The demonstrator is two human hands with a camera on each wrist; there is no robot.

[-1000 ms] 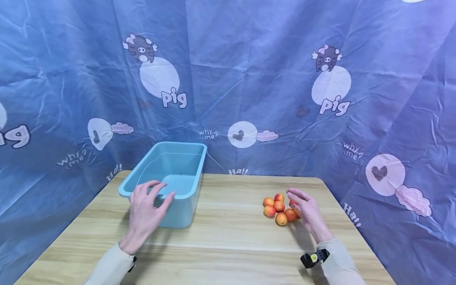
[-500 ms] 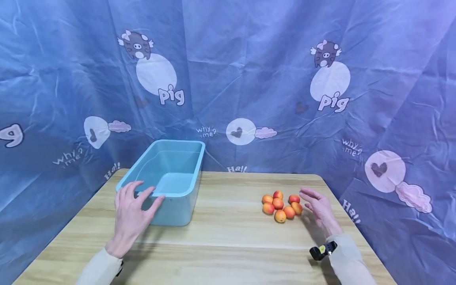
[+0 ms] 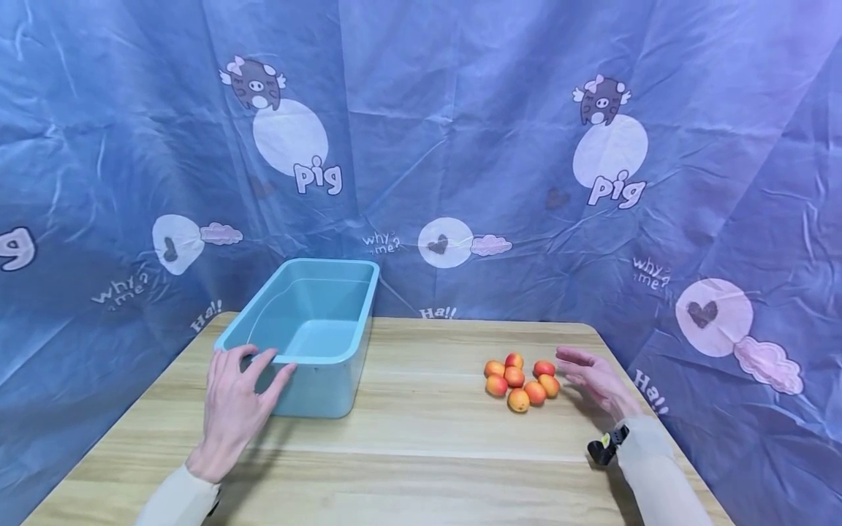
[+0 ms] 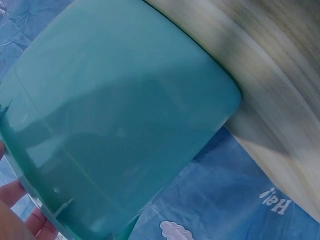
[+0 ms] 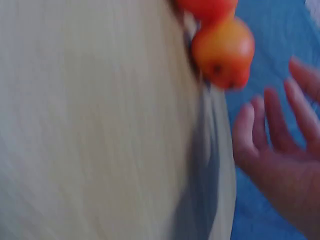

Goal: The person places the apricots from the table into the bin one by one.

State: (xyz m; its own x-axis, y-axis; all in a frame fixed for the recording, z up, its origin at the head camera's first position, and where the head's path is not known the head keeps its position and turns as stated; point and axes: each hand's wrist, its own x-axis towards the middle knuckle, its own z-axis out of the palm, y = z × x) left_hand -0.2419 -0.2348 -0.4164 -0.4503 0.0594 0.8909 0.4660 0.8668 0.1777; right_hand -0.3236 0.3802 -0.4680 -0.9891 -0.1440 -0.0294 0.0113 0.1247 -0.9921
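A light blue plastic tub stands at the left of the table. My left hand is at its near left corner, fingers loosely bent by the rim; in the left wrist view, fingertips lie along the rim's edge, and whether they press on it I cannot tell. Several small orange-red fruits like apricots lie grouped at the right. Just right of them my right hand hovers with relaxed fingers, holding nothing. In the right wrist view a gap shows between that hand and the nearest apricot.
The wooden table runs between the tub and the fruits. A blue printed cloth hangs behind the table and along both sides. The tub's inside shows a bare floor in the head view.
My left hand has drawn left and down, from above the tub's near rim to its near left corner. My right hand has moved right, uncovering the fruits. The fruits lie as before.
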